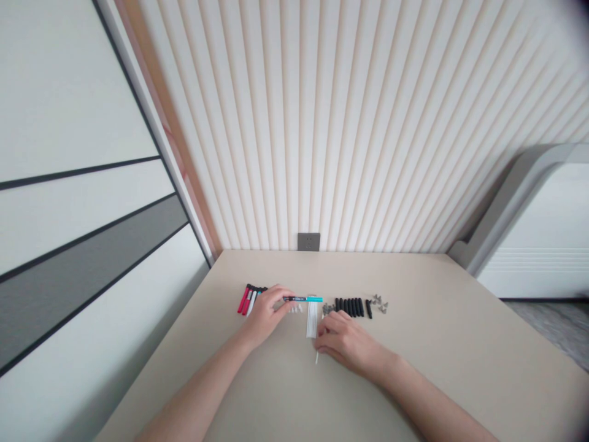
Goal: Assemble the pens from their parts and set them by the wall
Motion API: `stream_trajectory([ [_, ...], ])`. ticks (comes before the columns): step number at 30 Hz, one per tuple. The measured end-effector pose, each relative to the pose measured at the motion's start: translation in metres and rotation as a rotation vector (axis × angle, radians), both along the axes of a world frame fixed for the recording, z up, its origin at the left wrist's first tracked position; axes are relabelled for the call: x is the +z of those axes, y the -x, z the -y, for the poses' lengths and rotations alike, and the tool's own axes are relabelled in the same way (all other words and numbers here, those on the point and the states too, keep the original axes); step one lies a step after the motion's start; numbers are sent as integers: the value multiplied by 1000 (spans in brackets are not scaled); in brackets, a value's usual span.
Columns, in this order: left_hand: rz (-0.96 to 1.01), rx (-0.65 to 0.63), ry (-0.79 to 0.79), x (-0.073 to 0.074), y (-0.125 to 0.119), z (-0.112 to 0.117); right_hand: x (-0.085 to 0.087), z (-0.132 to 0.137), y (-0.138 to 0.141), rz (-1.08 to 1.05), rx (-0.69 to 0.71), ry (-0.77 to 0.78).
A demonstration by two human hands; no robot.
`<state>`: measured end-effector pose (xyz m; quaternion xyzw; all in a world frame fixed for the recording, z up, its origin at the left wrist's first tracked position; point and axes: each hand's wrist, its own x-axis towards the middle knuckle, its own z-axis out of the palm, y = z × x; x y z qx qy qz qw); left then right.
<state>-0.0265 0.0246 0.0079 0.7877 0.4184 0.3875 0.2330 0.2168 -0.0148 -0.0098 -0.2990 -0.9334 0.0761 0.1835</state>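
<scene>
My left hand (267, 312) pinches a teal and black marker pen barrel (313, 299), which lies level and points right. Between the fingers of my right hand (339, 339) is a thin white stick (316, 357), its lower end poking out toward me; the fingers hide its upper part. A row of similar white sticks (311, 320) lies on the table between my hands, just left of my right fingers. Under and beside my left hand are red, white and teal pen barrels (243, 301) with dark ends. Small white pieces (297, 309) lie just right of my left fingers.
Several black caps (350, 307) stand in a row beyond my right hand, with one more black piece (369, 309) beside them. Small grey parts (380, 304) lie at the right, others (327, 308) near the sticks. A wall socket (308, 242) sits behind the beige table (276, 393).
</scene>
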Motion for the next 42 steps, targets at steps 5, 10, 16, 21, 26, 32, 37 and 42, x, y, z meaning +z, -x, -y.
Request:
stream_trajectory([
  [5, -10, -2, 2, 0, 0, 0, 3, 3, 7, -90, 104, -37],
  [10, 4, 12, 6, 0, 1, -1, 16, 3, -5, -277, -64, 28],
  [16, 4, 10, 5, 1, 1, 0, 24, -21, -44, -258, -274, -28],
  [21, 10, 6, 5, 1, 1, 0, 17, -29, -52, -242, -226, -65],
  [26, 8, 4, 1, 0, 1, 0, 18, -24, -45, -297, -204, -54],
  [32, 22, 1, 22, -1, 1, 0, 18, -23, -43, -318, -209, -43],
  [37, 54, -57, 56, -4, -5, 3, 15, -18, -35, -357, -258, -1],
  [42, 75, -43, 78, -7, -9, 4, 19, -12, -30, -406, -280, 76],
])
